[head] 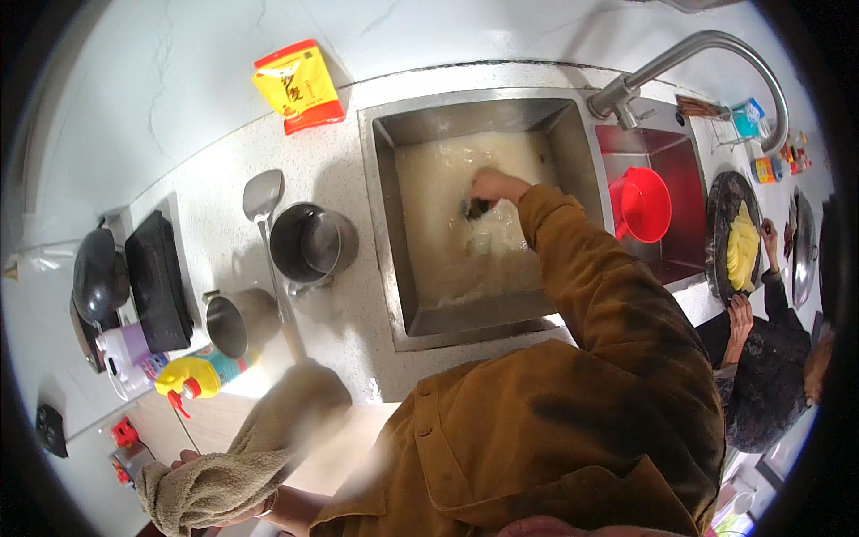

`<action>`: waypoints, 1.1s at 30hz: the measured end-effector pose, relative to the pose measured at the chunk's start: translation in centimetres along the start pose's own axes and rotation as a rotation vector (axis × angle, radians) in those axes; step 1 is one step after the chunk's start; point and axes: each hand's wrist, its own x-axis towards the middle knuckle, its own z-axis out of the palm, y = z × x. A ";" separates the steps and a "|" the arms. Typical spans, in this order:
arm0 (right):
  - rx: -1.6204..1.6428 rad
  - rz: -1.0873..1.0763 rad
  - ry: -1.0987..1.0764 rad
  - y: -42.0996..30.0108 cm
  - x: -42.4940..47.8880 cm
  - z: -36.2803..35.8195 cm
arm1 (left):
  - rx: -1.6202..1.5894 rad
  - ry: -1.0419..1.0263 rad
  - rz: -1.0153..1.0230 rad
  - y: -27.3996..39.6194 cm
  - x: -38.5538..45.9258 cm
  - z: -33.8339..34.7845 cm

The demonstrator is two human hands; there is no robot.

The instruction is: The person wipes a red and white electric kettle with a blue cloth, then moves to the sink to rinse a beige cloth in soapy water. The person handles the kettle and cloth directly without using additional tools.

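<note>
My right hand [495,188] reaches down to the cloudy water in the left basin of a stainless steel sink [587,268]. Its fingers are closed on a dark object [477,209], partly hidden and too blurred to name. A pale block-like thing [480,243] shows in the water just below it. At the lower left, my left hand [231,497] is mostly covered by a twisted beige towel [208,480] that it grips. The towel's far end is blurred over the counter edge, by the handle of a metal spatula [263,194].
Metal pots [305,241], a yellow bottle [191,376] and a yellow-red packet [300,87] stand left. A red dipper [644,205] sits in the right basin under the faucet [711,43]. Beyond, another person's hands [740,322] are beside yellow slices [741,252] on a round board.
</note>
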 end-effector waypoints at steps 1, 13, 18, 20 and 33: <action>0.272 -0.024 0.158 0.1 0.7 -0.1 | 0.054 0.023 -0.001 -0.1 -0.2 -0.3; -0.287 -0.358 -0.055 -6.1 2.5 16.8 | 0.014 0.132 -0.005 2.5 0.7 -1.3; -0.244 -0.626 -0.193 -2.2 -2.3 17.9 | -0.036 0.148 -0.001 2.8 1.1 -1.5; -0.121 -0.551 -0.155 -2.1 -4.9 15.5 | -0.040 0.151 -0.003 2.9 0.9 -1.9; 0.811 0.185 -0.040 1.4 -9.4 5.6 | -0.158 0.169 0.007 2.1 1.2 -3.4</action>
